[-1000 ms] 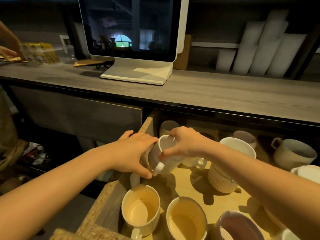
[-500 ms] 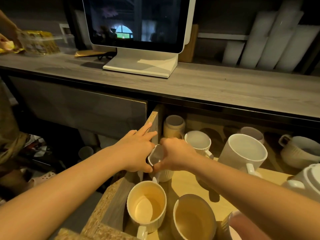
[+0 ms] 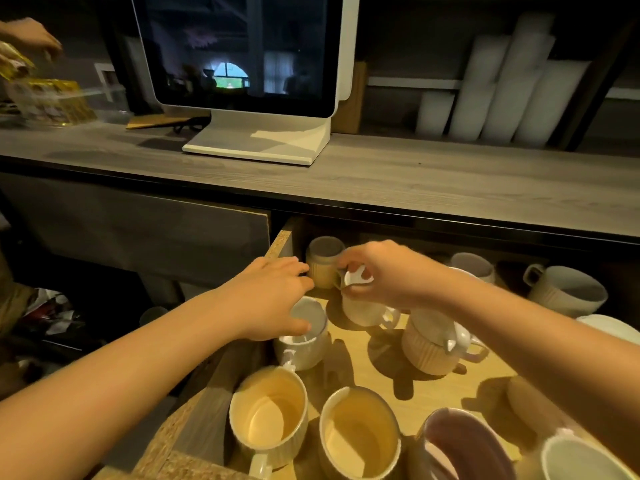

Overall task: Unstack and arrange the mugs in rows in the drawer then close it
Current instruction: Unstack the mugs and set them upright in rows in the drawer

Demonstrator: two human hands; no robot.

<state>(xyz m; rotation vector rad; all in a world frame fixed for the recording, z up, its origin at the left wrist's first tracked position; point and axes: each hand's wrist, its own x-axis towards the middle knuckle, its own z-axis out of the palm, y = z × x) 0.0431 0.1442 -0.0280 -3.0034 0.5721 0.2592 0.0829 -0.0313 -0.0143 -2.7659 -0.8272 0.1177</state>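
The wooden drawer point(image 3: 207, 424) stands pulled out under the counter and holds several mugs. My left hand point(image 3: 273, 299) lies open over a white mug point(image 3: 304, 344) at the drawer's left side, thumb on its rim, fingertips near a beige ribbed mug point(image 3: 323, 265) at the back. My right hand point(image 3: 388, 271) pinches the rim of another white mug point(image 3: 363, 311) just right of that. A stack of two mugs point(image 3: 433, 348) stands under my right forearm. In the front row are two cream mugs point(image 3: 270, 420) point(image 3: 360, 434), a pink mug point(image 3: 464, 448) and a white one point(image 3: 581, 459).
More mugs sit at the back right, a pale one point(image 3: 472, 266) and a large ribbed one point(image 3: 568, 289). On the grey countertop point(image 3: 415, 181) stand a monitor point(image 3: 242, 64) and white rolls point(image 3: 502, 81). Another person's hand point(image 3: 31, 36) handles yellow packets point(image 3: 45, 98) at the far left.
The white mug both hands held now stands at the drawer's left. My right hand has left it and taken the rim of another white mug further back.
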